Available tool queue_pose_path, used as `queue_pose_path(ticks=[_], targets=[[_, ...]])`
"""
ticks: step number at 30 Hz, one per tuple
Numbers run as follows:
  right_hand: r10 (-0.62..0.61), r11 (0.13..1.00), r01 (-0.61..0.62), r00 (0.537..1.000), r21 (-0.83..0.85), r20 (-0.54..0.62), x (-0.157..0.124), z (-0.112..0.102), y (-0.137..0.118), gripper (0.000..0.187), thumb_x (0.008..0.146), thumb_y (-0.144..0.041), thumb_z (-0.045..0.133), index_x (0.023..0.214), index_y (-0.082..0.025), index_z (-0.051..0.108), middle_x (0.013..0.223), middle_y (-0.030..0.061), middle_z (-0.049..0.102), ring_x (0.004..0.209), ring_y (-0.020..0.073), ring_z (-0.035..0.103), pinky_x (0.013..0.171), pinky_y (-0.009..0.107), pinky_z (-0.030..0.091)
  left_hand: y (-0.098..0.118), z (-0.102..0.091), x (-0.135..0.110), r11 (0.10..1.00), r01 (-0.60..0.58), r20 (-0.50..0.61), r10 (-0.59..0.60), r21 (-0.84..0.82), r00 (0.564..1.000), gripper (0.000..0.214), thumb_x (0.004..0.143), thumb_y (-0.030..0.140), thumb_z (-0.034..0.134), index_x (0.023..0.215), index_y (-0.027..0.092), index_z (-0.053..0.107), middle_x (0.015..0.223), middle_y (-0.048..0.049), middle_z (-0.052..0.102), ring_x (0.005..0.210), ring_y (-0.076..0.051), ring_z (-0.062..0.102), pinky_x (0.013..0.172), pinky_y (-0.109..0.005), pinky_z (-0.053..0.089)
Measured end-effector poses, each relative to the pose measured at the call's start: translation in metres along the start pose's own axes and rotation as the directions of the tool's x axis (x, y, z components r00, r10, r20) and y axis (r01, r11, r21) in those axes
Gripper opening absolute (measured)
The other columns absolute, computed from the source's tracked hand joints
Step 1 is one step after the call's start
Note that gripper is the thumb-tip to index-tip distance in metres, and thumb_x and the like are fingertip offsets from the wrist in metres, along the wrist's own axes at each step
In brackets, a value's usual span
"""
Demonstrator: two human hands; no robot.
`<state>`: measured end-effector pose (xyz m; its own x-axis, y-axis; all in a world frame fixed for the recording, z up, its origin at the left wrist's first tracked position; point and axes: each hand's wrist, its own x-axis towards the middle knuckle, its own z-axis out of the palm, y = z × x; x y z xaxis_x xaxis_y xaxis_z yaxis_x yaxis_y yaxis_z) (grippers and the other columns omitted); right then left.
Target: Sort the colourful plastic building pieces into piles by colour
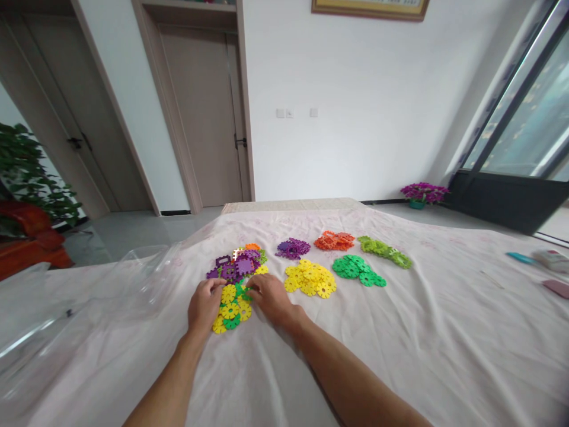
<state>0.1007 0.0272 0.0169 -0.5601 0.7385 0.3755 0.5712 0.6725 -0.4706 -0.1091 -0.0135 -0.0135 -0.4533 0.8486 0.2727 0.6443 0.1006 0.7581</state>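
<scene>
From my remote seat, I take this for a home: I see a closed door [200,118] with a lever handle [240,142], a framed picture [368,9] on a white wall [284,160], a leafy plant [29,163] by curved reddish furniture [31,231], potted purple flowers [424,191], and a pale, faintly patterned cloth [444,332] spread below my camera.
</scene>
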Motion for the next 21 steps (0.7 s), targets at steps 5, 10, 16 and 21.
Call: queue_pose_path(ticks=[5, 10, 16, 21], targets=[[0.183, 0.980, -0.167, 0.970, 0.108, -0.161, 0.004, -0.050, 0.043, 0.016, 0.090, -0.020, 0.058, 0.092, -0.023, 0.074, 0.094, 0.0013, 0.075, 0.086, 0.0174, 0.066, 0.076, 0.025, 0.044, -0.003, 0.001, 0.001, 1.000, -0.023, -0.014, 0.023, 0.005, 1.000, 0.025, 0.084, 0.027, 0.052, 0.095, 0.025, 0.074, 0.108, -0.0027, 0.072, 0.102, -0.020, 0.066, 0.090, -0.029, 0.049], [0.484, 0.867, -0.487, 0.772, 0.106, -0.412, -0.012, -0.119, 0.101, 0.022, 0.090, -0.029, 0.054, 0.094, -0.021, 0.075, 0.092, 0.0033, 0.075, 0.087, 0.0198, 0.067, 0.075, 0.026, 0.044, -0.006, 0.002, 0.002, 1.000, -0.020, 0.000, 0.020, 0.011, 1.000, 0.026, 0.085, 0.029, 0.050, 0.096, 0.025, 0.073, 0.109, -0.0029, 0.071, 0.102, -0.021, 0.065, 0.091, -0.031, 0.048], [0.703, 0.605, -0.790, 0.474, 0.095, -0.530, -0.051, -0.158, 0.141, 0.033, 0.090, -0.039, 0.050, 0.104, -0.025, 0.077, 0.101, 0.0085, 0.074, 0.096, 0.0273, 0.066, 0.078, 0.034, 0.045, -0.005, 0.002, 0.001, 1.000, -0.013, 0.006, 0.013, -0.002, 1.000, 0.026, 0.084, 0.031, 0.050, 0.095, 0.024, 0.072, 0.108, -0.0032, 0.071, 0.100, -0.021, 0.066, 0.091, -0.032, 0.048], [0.613, 0.598, -0.794, 0.361, 0.113, -0.703, -0.058, -0.162, 0.151, 0.040, 0.089, -0.032, 0.048, 0.117, -0.023, 0.075, 0.117, 0.0134, 0.069, 0.109, 0.0295, 0.061, 0.094, 0.043, 0.044, -0.006, 0.003, 0.003, 1.000, -0.001, -0.001, 0.001, -0.022, 1.000, 0.025, 0.083, 0.031, 0.051, 0.095, 0.025, 0.073, 0.108, -0.0028, 0.072, 0.099, -0.021, 0.066, 0.090, -0.032, 0.049]])
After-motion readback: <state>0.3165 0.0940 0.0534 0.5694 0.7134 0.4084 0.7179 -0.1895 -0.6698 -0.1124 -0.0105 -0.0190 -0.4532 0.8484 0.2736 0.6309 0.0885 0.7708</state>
